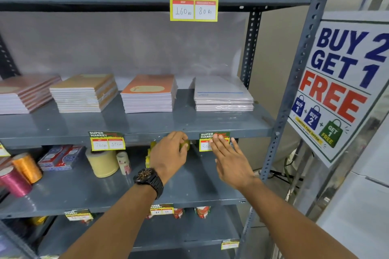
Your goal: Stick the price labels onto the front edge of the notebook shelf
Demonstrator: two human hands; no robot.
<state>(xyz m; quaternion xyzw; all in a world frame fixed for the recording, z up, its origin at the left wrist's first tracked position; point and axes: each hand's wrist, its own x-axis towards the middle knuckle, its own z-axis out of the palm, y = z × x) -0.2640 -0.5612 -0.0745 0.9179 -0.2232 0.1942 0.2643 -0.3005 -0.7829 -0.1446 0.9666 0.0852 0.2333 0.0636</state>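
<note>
The grey notebook shelf [147, 134] carries several stacks of notebooks [148, 94]. A green-and-yellow price label [205, 143] hangs on its front edge at the right; the fingertips of my right hand [229, 160] lie flat on it, covering its right half. Just left of it, my left hand [170, 153], with a black watch on the wrist, is closed around a small green-yellow roll-like object [186, 145]. Further left on the same edge is a second price label [107, 141].
Below the notebook shelf stand tape rolls [103, 162], thread spools [26, 167] and packets. Another price label [193, 1] hangs from the shelf above. The perforated upright [294, 90] and a "Buy 2 Get 1 Free" poster [341, 90] are at the right.
</note>
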